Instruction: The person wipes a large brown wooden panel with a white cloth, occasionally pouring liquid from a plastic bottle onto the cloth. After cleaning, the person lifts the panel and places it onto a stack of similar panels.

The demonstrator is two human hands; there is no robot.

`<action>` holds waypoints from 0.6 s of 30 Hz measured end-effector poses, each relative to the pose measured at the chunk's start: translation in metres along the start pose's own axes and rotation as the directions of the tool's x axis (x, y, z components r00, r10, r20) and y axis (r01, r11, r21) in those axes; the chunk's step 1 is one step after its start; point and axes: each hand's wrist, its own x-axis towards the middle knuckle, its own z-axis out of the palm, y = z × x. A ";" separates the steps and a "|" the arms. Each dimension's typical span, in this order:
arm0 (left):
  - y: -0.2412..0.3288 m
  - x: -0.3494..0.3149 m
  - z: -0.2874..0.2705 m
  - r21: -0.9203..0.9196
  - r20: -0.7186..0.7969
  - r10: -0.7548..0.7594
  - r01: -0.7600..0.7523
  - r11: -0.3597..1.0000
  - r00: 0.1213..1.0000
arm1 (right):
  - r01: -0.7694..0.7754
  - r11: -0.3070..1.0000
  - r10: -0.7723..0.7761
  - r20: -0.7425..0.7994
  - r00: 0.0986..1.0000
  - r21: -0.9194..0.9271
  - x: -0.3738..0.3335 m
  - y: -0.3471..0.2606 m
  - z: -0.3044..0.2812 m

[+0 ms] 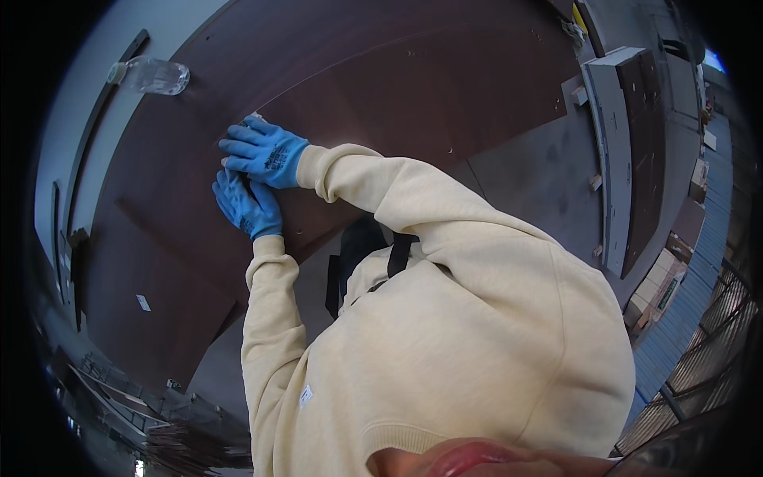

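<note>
Both my hands wear blue gloves and rest close together on a large dark brown panel [381, 95]. My right hand [266, 153] lies with its fingers stretched out to the left, just beyond my left hand. A small pale bit [255, 118] shows at the far edge of its fingers; its kind is not clear. My left hand [248, 207] is nearer to me, its fingers extended over the panel and their tips close to the right hand. Whatever lies under the palms is hidden.
A clear plastic bottle [159, 76] lies on its side at the panel's far left. A small white label [143, 303] sits on the brown surface. Stacked boards [624, 159] stand to the right, with cardboard boxes [656, 282] beyond them. Grey floor [520, 179] shows beside the panel.
</note>
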 end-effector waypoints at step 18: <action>0.024 0.001 0.004 0.056 -0.027 0.001 0.001 0.998 1.000 | -0.628 0.625 0.654 -0.128 0.746 -0.465 -0.161 0.203 -0.176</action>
